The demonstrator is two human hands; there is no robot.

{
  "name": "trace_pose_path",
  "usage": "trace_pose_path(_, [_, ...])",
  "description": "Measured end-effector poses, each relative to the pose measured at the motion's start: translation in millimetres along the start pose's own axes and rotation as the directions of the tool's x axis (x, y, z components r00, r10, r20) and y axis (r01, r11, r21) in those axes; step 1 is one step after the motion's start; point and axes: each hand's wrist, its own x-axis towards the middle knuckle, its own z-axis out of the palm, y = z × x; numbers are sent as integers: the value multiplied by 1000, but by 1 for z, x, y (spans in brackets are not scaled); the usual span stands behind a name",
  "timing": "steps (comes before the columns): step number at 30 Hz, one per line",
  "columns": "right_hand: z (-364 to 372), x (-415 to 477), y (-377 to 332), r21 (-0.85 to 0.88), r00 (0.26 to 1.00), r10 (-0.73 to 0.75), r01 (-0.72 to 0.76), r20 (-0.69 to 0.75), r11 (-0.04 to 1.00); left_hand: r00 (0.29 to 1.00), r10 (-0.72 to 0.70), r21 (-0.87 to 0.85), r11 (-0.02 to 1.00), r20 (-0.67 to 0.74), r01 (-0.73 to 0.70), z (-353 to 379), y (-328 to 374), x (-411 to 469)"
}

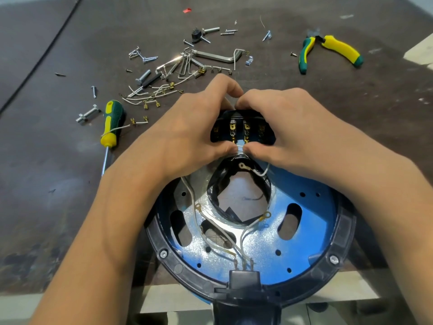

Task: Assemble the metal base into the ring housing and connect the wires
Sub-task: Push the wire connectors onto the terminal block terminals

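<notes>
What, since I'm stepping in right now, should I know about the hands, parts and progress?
Left hand and right hand both pinch the black terminal block at the far edge of the ring housing.
Blue metal base sits inside the housing: done.
White wires lie loose on it, ring ends unattached.
To do: connect them.
Screwdriver lies left.

On the dark table (351,137), a yellow-green screwdriver (111,123) lies at left and matching pliers (332,51) at upper right. Hex keys (201,58) sit top centre among scattered screws (143,56). A bolt (87,113) lies just left of the screwdriver, and a red scrap (186,10) lies near the top edge.
</notes>
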Motion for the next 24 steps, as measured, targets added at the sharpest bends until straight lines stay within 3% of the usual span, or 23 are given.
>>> trace_pose_path(24, [-3,0,0,63,998,61,-61,-2,996,999,22,-19,1000,35,-22,0,-1,-1])
